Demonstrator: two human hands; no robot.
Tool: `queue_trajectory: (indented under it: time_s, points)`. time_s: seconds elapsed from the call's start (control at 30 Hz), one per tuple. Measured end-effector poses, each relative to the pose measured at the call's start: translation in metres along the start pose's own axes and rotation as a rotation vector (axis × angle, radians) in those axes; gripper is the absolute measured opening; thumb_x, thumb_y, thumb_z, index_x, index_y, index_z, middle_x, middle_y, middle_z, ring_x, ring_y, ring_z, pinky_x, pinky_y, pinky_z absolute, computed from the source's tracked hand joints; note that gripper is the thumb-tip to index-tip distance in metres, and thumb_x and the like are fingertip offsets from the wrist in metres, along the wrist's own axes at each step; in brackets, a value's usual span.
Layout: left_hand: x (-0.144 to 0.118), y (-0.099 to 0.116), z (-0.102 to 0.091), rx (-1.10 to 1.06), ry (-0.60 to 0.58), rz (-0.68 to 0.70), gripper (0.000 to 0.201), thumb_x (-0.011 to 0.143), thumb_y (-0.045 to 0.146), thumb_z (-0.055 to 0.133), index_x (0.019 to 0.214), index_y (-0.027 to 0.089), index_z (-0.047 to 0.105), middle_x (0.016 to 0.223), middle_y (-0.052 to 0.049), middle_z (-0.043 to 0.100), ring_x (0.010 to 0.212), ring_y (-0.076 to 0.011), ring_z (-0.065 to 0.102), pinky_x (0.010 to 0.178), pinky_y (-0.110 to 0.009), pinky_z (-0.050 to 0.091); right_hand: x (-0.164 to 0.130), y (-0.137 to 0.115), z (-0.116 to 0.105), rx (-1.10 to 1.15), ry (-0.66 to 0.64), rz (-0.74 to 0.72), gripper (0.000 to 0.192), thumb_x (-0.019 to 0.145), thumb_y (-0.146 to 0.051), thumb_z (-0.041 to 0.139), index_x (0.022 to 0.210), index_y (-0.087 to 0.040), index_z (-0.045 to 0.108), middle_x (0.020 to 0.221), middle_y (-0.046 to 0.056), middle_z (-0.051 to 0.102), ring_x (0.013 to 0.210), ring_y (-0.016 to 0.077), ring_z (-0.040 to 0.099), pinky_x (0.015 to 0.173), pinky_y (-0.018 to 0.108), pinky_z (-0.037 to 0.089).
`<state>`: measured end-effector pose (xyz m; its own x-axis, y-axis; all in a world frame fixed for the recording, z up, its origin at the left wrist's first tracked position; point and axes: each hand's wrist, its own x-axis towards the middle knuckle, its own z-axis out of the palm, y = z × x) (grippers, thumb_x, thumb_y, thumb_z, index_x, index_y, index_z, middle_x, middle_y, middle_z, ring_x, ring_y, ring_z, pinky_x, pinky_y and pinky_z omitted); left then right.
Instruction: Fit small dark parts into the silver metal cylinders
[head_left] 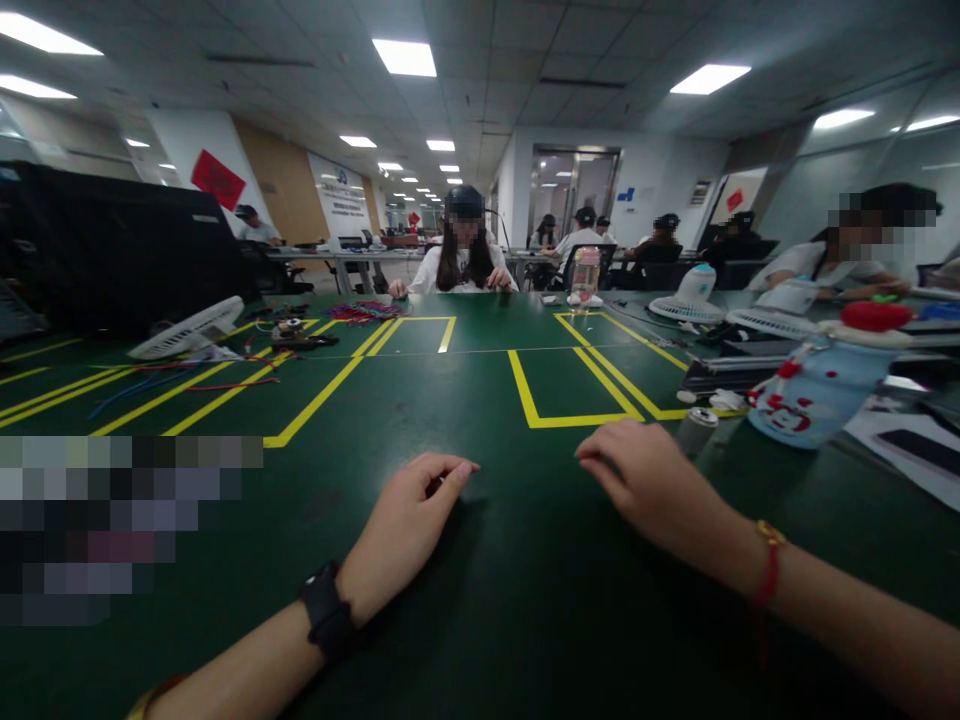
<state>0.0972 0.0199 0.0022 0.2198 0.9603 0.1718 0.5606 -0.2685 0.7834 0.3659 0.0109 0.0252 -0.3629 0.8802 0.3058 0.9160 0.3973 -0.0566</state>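
Right now I rest both hands empty on the green counter (480, 600): left hand (409, 515) loosely curled, right hand (645, 480) relaxed, nearest the small metal can (697, 428). I'd reach for it slowly.

A white tiled ceiling (525, 60) carried lit rectangular light panels (405, 57). White walls (660, 180) enclosed rows of desks; a glazed metal-framed doorway (574, 185) stood at the far end.

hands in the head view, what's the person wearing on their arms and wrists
Both forearms are bare, no sleeves in view. The left hand has a black band like a watch strap at the wrist, with a yellowish band edge lower on that forearm. The right hand has a thin red cord bracelet with a small gold bead.
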Motion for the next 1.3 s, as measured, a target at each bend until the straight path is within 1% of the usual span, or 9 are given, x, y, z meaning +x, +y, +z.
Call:
queue_trajectory:
  time_s: [0.07, 0.13, 0.23, 0.33, 0.53, 0.73, 1.07, 1.2, 1.3]
  points:
    - [-0.001, 0.001, -0.001, -0.002, -0.002, -0.007, 0.034, 0.090, 0.045, 0.043, 0.099, 0.023, 0.068, 0.099, -0.004, 0.069, 0.090, -0.0241, 0.062, 0.078, -0.036, 0.046, 0.004, 0.036, -0.021, -0.180, 0.029, 0.216, 0.026, 0.087, -0.034, 0.044, 0.093, -0.021, 0.065, 0.096, 0.007, 0.063, 0.089, 0.0217, 0.053, 0.075, 0.036, 0.036]
    - [-0.001, 0.002, -0.001, 0.001, 0.000, -0.011, 0.035, 0.090, 0.045, 0.044, 0.099, 0.023, 0.069, 0.100, -0.004, 0.070, 0.092, -0.0246, 0.062, 0.079, -0.037, 0.046, 0.005, 0.066, -0.036, -0.294, -0.018, 0.426, 0.026, 0.084, -0.034, 0.045, 0.089, -0.020, 0.067, 0.096, 0.010, 0.063, 0.088, 0.0251, 0.054, 0.070, 0.036, 0.036]
    - [0.000, 0.002, -0.001, 0.005, 0.001, -0.017, 0.034, 0.090, 0.045, 0.044, 0.099, 0.023, 0.069, 0.100, -0.004, 0.070, 0.092, -0.0247, 0.062, 0.078, -0.036, 0.046, 0.003, 0.093, -0.045, -0.279, -0.109, 0.565, 0.025, 0.081, -0.030, 0.047, 0.081, -0.018, 0.068, 0.088, 0.010, 0.065, 0.076, 0.0223, 0.057, 0.061, 0.032, 0.036]
    - [0.000, 0.003, -0.001, 0.011, -0.007, -0.024, 0.033, 0.090, 0.045, 0.045, 0.099, 0.023, 0.069, 0.100, -0.004, 0.070, 0.091, -0.0241, 0.062, 0.079, -0.036, 0.046, 0.002, 0.104, -0.044, -0.243, -0.130, 0.566, 0.025, 0.081, -0.032, 0.048, 0.082, -0.018, 0.068, 0.085, 0.010, 0.065, 0.073, 0.0194, 0.058, 0.061, 0.030, 0.037]
    - [-0.001, 0.003, -0.001, 0.006, -0.008, -0.018, 0.034, 0.090, 0.045, 0.044, 0.097, 0.023, 0.069, 0.097, -0.004, 0.070, 0.089, -0.0237, 0.062, 0.077, -0.035, 0.046, 0.004, 0.113, -0.044, -0.248, -0.121, 0.589, 0.026, 0.079, -0.036, 0.050, 0.087, -0.018, 0.068, 0.090, 0.011, 0.065, 0.079, 0.0223, 0.058, 0.064, 0.032, 0.037]
    - [0.000, 0.001, 0.000, 0.007, -0.002, -0.008, 0.034, 0.090, 0.045, 0.044, 0.099, 0.023, 0.068, 0.099, -0.004, 0.070, 0.090, -0.0234, 0.062, 0.077, -0.035, 0.046, 0.003, 0.122, -0.045, -0.228, -0.110, 0.602, 0.027, 0.080, -0.037, 0.051, 0.088, -0.018, 0.068, 0.087, 0.011, 0.065, 0.075, 0.0199, 0.058, 0.062, 0.030, 0.035]
    - [0.000, 0.000, 0.000, 0.005, -0.013, -0.011, 0.033, 0.090, 0.045, 0.044, 0.098, 0.024, 0.069, 0.098, -0.004, 0.070, 0.089, -0.0234, 0.062, 0.077, -0.035, 0.046, -0.001, 0.136, -0.041, -0.214, -0.098, 0.621, 0.034, 0.080, -0.047, 0.050, 0.083, -0.016, 0.065, 0.082, 0.012, 0.063, 0.070, 0.0206, 0.056, 0.061, 0.032, 0.034]
    - [0.000, 0.002, -0.001, -0.003, -0.009, -0.007, 0.033, 0.090, 0.044, 0.045, 0.098, 0.023, 0.069, 0.098, -0.004, 0.070, 0.090, -0.0237, 0.062, 0.077, -0.035, 0.046, -0.002, 0.144, -0.038, -0.163, -0.104, 0.569, 0.053, 0.071, -0.057, 0.059, 0.103, -0.014, 0.061, 0.097, 0.015, 0.063, 0.079, 0.0233, 0.058, 0.065, 0.033, 0.038]
    - [-0.001, 0.004, -0.001, -0.006, -0.013, -0.006, 0.033, 0.090, 0.044, 0.044, 0.098, 0.023, 0.069, 0.098, -0.004, 0.070, 0.090, -0.0239, 0.062, 0.077, -0.035, 0.046, -0.001, 0.144, -0.035, -0.102, -0.128, 0.483, 0.051, 0.071, -0.040, 0.065, 0.113, -0.012, 0.058, 0.106, 0.015, 0.062, 0.088, 0.0224, 0.059, 0.073, 0.031, 0.041]
